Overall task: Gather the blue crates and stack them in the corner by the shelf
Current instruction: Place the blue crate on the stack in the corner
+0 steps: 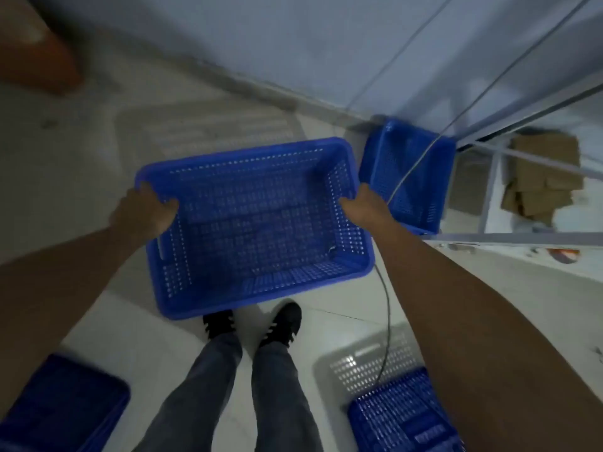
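I hold an empty perforated blue crate (pixel 257 223) level in front of me, above the pale floor. My left hand (pixel 145 212) grips its left rim and my right hand (pixel 363 208) grips its right rim. Another blue crate (pixel 408 171) sits on the floor in the corner, between the wall and the metal shelf frame (pixel 489 187). A third blue crate (pixel 62 409) lies at the bottom left. One more blue crate (pixel 401 419) shows at the bottom right, partly hidden by my right arm.
A grey cable (pixel 388 308) runs from the shelf down across the floor beside my feet (pixel 253 321). Cardboard pieces (pixel 541 177) lie on the lower shelf at right. A brown object (pixel 36 60) stands at the top left. The wall (pixel 261 37) runs close ahead.
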Available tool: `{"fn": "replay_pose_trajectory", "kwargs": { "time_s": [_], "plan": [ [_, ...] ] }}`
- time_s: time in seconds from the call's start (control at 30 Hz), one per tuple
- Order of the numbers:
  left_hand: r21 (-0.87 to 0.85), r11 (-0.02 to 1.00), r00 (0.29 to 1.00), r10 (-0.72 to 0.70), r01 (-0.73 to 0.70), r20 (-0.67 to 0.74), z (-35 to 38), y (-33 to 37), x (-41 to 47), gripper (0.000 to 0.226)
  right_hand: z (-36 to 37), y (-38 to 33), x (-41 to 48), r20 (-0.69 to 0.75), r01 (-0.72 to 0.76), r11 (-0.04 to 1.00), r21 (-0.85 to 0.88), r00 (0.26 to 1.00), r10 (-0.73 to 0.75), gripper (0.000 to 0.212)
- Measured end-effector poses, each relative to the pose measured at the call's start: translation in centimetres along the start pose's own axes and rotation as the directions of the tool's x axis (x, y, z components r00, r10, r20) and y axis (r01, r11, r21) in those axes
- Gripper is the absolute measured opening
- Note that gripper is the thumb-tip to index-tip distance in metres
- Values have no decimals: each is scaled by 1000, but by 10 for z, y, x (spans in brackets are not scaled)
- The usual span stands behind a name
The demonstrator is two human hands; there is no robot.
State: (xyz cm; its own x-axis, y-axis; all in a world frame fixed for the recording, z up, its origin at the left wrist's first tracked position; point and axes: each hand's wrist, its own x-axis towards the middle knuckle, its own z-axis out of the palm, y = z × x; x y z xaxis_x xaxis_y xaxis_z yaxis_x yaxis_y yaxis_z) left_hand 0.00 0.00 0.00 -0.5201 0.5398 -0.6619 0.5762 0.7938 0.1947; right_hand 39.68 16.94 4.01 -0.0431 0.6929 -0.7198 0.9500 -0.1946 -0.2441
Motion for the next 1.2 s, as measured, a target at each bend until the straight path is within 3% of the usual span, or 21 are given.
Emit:
{"fn": "replay_pose_trajectory", "kwargs": {
  "time_s": [0.13,0.27,0.4,0.57,0.73,0.97,1.2],
  "plan": [
    [11,975,975,-221,221,-7,49,-35,29,80,46,23,56,-6,-124,992,25,992,124,77],
    [-65,943,945,-327,327,21,92,-67,60,76,78,40,105,-69,-199,980,23,977,200,84],
    [-106,927,933,-358,359,25,119,-78,74,81,98,52,138,-136,-273,961,-47,955,264,82],
    [-123,914,917,-395,386,-51,122,-83,84,57,102,60,157,-216,-320,947,-16,926,309,69],
    [-54,935,934,-353,350,-61,100,-89,84,41,83,78,159,-213,-270,956,112,933,289,17],
    [-31,967,957,-255,253,-138,30,-65,81,27,49,71,113,-243,-243,955,169,929,280,14],
    [70,991,978,-103,118,-183,-73,13,107,23,-17,45,99,-261,-241,909,339,904,338,12]
  ]
}}
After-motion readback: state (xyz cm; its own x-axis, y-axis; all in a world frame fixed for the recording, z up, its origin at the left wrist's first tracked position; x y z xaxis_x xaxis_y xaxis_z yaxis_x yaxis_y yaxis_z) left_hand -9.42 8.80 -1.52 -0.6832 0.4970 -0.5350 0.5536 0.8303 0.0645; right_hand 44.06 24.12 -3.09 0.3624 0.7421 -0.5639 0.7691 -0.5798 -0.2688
